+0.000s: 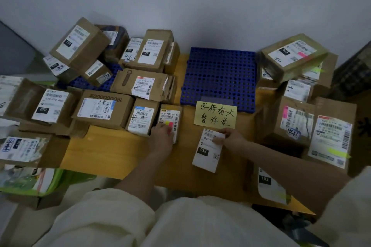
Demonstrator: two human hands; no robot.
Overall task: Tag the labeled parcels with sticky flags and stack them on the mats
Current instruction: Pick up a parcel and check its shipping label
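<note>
**Camera set-up: single head view**

One camera only, worn on the person's head; no second view to overlap with. It looked forward and steeply down over the wearer's pale sleeves onto the yellow surface (112,152). Wide-angle lens: edges bowed, parcels at the left and right margins leaned outward. The left hand (161,136) and right hand (230,138) sat low-centre, close under the lens. The blue mat (220,74) lay farther off, mid-frame. The grey wall (190,2) filled the top third, facing the camera.
</note>
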